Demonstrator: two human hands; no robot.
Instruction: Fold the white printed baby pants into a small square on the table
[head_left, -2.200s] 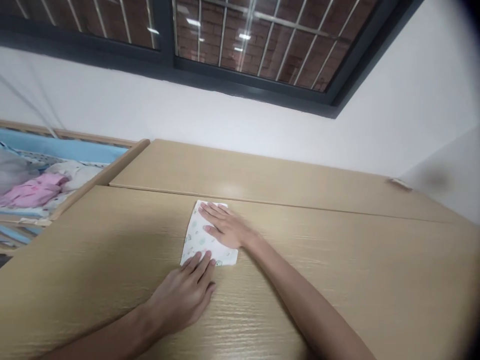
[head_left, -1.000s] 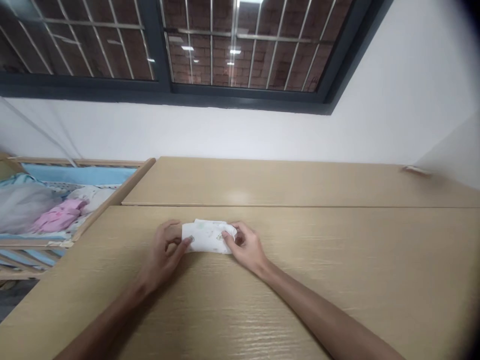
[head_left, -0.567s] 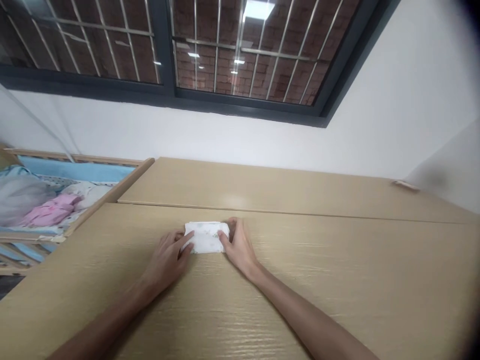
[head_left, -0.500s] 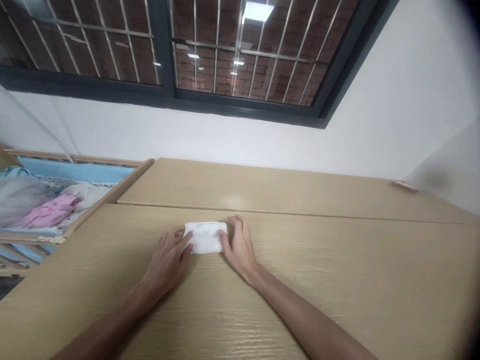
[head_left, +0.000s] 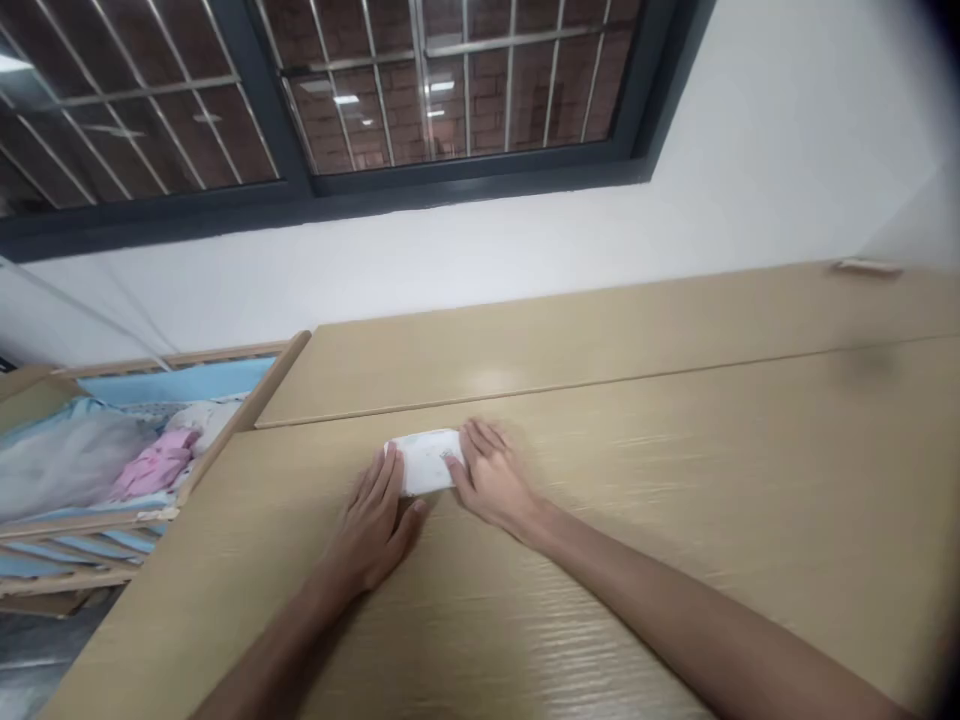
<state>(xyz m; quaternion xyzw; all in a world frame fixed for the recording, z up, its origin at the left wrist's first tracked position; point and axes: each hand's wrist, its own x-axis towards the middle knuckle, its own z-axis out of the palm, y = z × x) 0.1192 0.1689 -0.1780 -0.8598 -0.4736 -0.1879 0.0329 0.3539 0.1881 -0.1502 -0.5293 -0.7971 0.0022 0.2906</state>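
A small folded white cloth with a faint print lies flat on the wooden tabletop. My left hand rests at its left end, fingers stretched out close together over that edge, the thumb spread away on the wood. At the opposite end, my right hand lies with its fingers extended along the right edge and its thumb tip on the cloth's upper face. Both hands touch the cloth, and its two ends are partly hidden under them.
A wooden crib with a blue lining stands against the table's left side, holding pink clothing and pale bedding. Behind the table are a white wall and a barred window. A thin pale object lies at the far right.
My left hand has flattened, its fingers straightening and its thumb coming off the cloth onto the table. My right fingers have straightened along the edge. The camera view has tilted and shifted.
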